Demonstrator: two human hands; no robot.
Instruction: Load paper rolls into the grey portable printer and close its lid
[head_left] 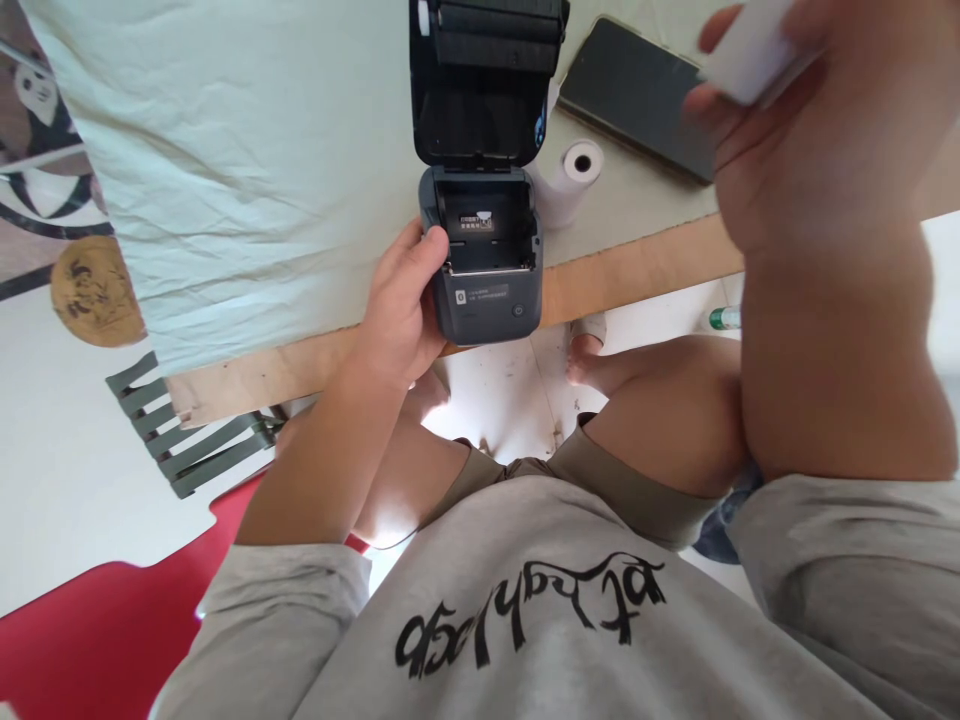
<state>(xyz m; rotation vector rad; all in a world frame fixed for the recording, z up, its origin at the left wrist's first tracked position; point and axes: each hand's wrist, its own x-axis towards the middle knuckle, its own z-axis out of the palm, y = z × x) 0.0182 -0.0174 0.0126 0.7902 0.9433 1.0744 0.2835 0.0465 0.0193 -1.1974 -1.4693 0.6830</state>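
Note:
My left hand [409, 300] is closed around the left side of a small dark grey label printer [491, 305], thumb on the rim of its bay. The printer's black lid [480, 110] stands open, and a label with printed characters shows inside the bay. My right hand [780, 130], raised at the upper right, grips a small white object [750, 50]; blur and the frame edge keep its kind unclear. A white paper roll [566, 185] with a dark core lies just right of the printer.
A black phone [637, 95] lies on the table behind the paper roll. Pale green cloth [262, 180] covers the table's left part, up to a wooden front edge [645, 265]. A red chair [112, 620] and a green-strapped stool [195, 430] are at the left.

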